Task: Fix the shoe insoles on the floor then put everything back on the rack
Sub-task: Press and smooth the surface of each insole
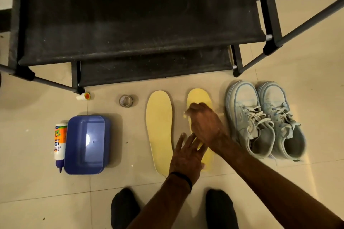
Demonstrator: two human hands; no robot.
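Note:
Two yellow insoles lie side by side on the tiled floor. The left insole (159,130) is fully in view. The right insole (198,95) is largely covered by both hands. My left hand (188,156), with a black band at the wrist, lies flat with fingers spread on the heel half of that insole. My right hand (203,123) crosses above it, fingers curled down on the middle of the same insole. Something small and pale shows at its fingertips, and I cannot tell what it is. A pair of light blue sneakers (264,121) stands just to the right.
The black shoe rack (130,24) stands right behind the row of things. A tape roll (126,100), a small white and orange tube (83,96), a blue plastic box (85,145) and a glue bottle (60,143) lie to the left. My feet in black socks (124,208) are at the bottom.

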